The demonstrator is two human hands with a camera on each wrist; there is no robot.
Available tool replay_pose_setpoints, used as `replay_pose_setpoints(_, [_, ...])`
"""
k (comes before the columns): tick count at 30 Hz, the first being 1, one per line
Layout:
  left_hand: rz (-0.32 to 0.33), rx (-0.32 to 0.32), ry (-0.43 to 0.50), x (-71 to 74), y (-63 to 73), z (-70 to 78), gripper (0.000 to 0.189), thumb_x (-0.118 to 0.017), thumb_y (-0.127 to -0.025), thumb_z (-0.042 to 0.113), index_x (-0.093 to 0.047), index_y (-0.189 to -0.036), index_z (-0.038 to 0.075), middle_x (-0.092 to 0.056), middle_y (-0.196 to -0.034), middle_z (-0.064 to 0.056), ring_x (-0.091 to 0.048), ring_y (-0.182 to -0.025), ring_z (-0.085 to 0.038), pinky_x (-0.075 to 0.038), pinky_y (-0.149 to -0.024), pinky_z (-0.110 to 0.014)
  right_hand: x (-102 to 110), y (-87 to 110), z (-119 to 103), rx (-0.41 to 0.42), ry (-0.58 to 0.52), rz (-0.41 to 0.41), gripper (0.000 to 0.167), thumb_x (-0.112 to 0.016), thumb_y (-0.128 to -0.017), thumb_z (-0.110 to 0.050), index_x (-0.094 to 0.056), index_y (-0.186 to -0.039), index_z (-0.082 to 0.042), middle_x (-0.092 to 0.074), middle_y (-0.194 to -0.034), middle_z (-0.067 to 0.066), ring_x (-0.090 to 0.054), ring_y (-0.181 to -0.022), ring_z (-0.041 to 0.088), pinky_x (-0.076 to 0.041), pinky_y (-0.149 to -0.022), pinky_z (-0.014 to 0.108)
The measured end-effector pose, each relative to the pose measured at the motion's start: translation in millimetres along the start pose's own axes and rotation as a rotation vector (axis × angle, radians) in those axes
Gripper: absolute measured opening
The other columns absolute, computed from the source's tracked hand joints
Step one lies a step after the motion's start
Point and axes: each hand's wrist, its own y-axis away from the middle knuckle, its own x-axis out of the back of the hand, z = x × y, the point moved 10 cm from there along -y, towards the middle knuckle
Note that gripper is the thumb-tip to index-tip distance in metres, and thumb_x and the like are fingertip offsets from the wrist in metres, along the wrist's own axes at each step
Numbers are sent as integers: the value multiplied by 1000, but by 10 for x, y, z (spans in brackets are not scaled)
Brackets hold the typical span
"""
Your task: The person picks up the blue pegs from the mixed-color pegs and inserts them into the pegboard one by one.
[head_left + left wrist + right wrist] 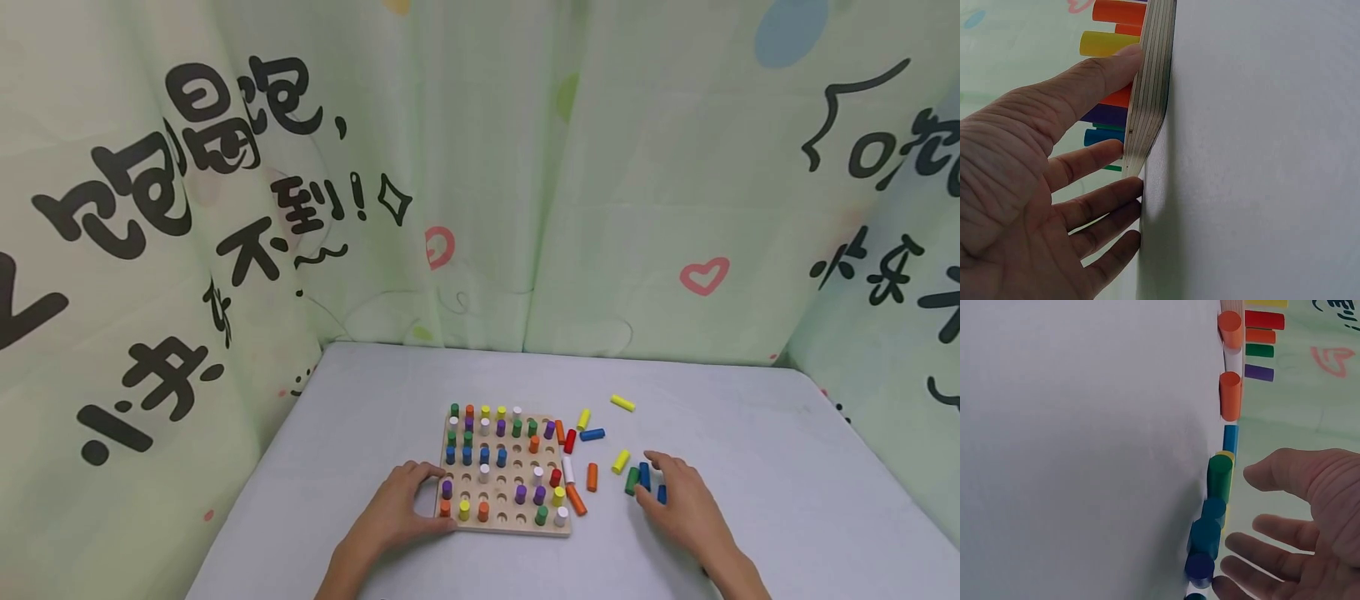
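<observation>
Here, left fingers [1088,164] at pegboard's edge [1150,87]

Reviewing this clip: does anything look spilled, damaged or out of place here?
No damage stands out. The loose pegs lie scattered at mixed angles on the table, right of the pegboard. The farthest yellow peg lies apart from the others, so it looks slightly stray.

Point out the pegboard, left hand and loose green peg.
Pegboard [513,528], head view: wooden front edge.
Left hand [401,503], head view: back of the hand.
Loose green peg [1219,480], right wrist view: side of the barrel.
</observation>
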Motion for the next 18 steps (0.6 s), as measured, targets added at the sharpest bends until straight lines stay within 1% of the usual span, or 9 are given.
replay_pose_setpoints(6, [4,10,2,3,-3,-7,68,-92,-70,49,-65,-124,17,-62,-124,-9,-55,-123,-35,-46,-107,-60,-26,-74,54,-16,50,-34,60,-74,-88,-21,-54,-137,7,-63,-122,27,-58,-108,41,-51,-93,62])
replay_pose_setpoints(10, [1,11,3,1,-1,-12,69,-92,-70,49,-65,-125,17,-62,-124,-9,-55,-123,-36,-46,-106,-61,-50,-108,78,-23,59,-53,59,-74,-88,-21,-55,-135,8,-64,-118,26,-59,-104,38,-52,-90,60])
replay_pose_setpoints(18, [2,6,9,6,5,-8,68,-92,-70,48,-65,-124,17,-62,-124,-9,-55,-123,-36,-46,-107,-61,-68,-162,91,-29,98,-44,58,-78,-87,-21,-57,-131,9,-67,-107,22,-61,-96,34,-54,-85,56])
